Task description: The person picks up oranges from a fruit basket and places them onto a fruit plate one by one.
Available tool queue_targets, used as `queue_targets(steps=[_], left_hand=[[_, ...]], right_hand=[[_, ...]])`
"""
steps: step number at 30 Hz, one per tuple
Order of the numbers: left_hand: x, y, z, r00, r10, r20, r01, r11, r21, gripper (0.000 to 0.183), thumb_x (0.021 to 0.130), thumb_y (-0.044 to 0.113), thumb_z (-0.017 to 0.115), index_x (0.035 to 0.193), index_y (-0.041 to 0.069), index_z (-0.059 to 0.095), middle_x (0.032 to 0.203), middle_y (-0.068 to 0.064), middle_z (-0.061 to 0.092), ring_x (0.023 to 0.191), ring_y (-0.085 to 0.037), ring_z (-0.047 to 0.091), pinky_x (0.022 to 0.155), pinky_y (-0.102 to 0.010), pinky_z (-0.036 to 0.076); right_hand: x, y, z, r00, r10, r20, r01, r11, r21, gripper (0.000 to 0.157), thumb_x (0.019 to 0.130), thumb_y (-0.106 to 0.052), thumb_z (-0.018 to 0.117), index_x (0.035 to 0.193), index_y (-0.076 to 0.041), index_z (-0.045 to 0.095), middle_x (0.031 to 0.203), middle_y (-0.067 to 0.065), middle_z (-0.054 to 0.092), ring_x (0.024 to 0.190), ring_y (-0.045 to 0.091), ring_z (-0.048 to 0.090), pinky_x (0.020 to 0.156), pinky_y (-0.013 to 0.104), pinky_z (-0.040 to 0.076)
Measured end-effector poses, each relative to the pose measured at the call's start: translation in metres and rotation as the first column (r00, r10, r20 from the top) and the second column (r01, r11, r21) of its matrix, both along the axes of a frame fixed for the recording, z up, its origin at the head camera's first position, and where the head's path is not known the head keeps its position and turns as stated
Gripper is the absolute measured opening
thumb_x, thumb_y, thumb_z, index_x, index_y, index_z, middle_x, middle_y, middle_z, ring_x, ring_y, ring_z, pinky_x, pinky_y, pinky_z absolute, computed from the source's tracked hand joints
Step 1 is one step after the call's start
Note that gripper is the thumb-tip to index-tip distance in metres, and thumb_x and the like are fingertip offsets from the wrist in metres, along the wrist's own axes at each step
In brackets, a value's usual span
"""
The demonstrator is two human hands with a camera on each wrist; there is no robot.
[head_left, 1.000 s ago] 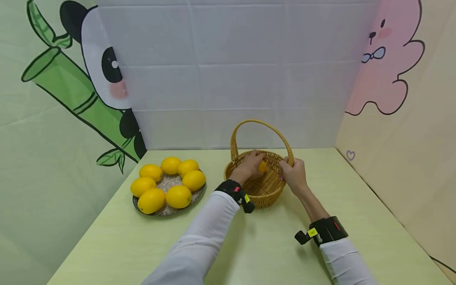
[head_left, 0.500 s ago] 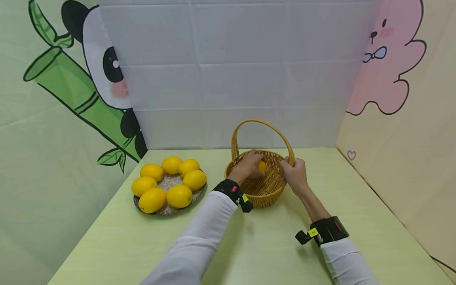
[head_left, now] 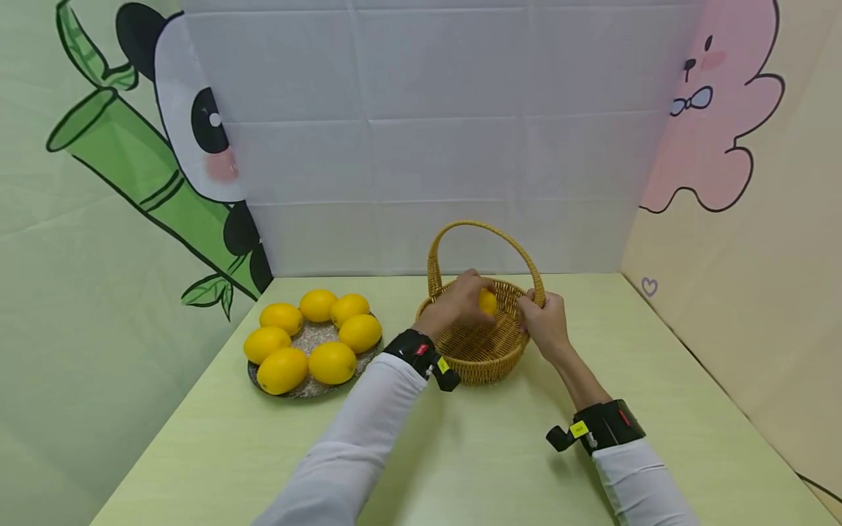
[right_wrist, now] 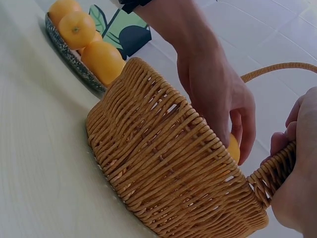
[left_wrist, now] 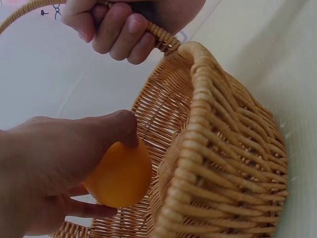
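My left hand (head_left: 460, 301) reaches over the near-left rim of a wicker basket (head_left: 487, 371) and holds a yellow lemon (head_left: 488, 302) within the basket's opening. In the left wrist view, the thumb lies on one side of the lemon (left_wrist: 121, 178) and fingers on the other. The right hand (head_left: 546, 321) grips the foot of the basket's tall arched handle (head_left: 483, 225) on the right side. Fingers curled round the wicker handle (left_wrist: 161, 35) show in the left wrist view. The visible part of the basket floor is bare wicker.
Left of the basket, a speckled round plate (head_left: 314, 336) carries several lemons (head_left: 332, 363) in a ring. Both stand on a pale green table (head_left: 487, 467). A white backdrop (head_left: 434, 168) rises behind, with printed side walls.
The left hand and the lemon have risen slightly inside the basket, and the left wrist has shifted a little left. The right hand stays on the handle.
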State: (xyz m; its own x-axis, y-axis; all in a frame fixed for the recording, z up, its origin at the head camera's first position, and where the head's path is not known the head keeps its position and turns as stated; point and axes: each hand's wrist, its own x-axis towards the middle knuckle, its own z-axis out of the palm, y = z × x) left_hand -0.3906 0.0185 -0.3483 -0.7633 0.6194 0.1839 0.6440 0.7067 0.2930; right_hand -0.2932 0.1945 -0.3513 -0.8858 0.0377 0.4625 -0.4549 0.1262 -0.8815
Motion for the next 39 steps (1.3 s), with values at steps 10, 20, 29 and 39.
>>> queue_targets(steps=[10,20,29,39], left_hand=[[0.004,-0.027,0.015,0.997,-0.078,-0.024,0.08,0.996,0.049,0.062,0.077,0.036,0.086,0.134,0.015,0.069,0.128,-0.006,0.055,0.103,-0.016,0.051,0.08,-0.028,0.053],[0.013,-0.058,0.032,0.988,-0.133,-0.072,0.139,0.987,0.084,0.057,0.075,0.036,0.084,0.128,0.021,0.07,0.13,-0.002,0.054,0.108,-0.015,0.05,0.082,-0.027,0.052],[0.024,-0.083,0.046,0.974,-0.204,-0.094,0.213,0.973,0.087,0.058,0.074,0.036,0.082,0.129,0.02,0.069,0.128,-0.001,0.054,0.106,-0.017,0.05,0.081,-0.031,0.051],[0.035,-0.111,0.049,0.951,-0.276,-0.136,0.289,0.953,0.086,0.055,0.075,0.033,0.079,0.128,0.02,0.07,0.125,-0.001,0.056,0.105,-0.016,0.05,0.079,-0.033,0.049]], right_hand=[[0.002,-0.005,0.001,1.0,-0.014,-0.004,0.014,1.0,0.019,0.037,0.095,0.008,0.048,0.059,0.001,0.046,0.044,-0.001,0.047,0.036,0.029,0.045,0.033,0.036,0.045],[0.004,-0.008,0.001,1.0,-0.029,-0.01,0.03,0.999,0.045,0.039,0.096,0.007,0.048,0.059,-0.004,0.045,0.044,-0.002,0.047,0.044,0.048,0.042,0.035,0.039,0.048],[0.005,-0.008,0.002,0.999,-0.026,-0.02,0.027,0.999,0.045,0.038,0.097,0.006,0.047,0.06,-0.002,0.045,0.044,-0.004,0.047,0.042,0.045,0.043,0.034,0.039,0.047],[0.008,-0.009,-0.003,1.0,-0.027,0.002,0.027,1.0,0.015,0.038,0.097,0.005,0.047,0.061,-0.003,0.044,0.043,-0.006,0.046,0.038,0.031,0.044,0.033,0.034,0.046]])
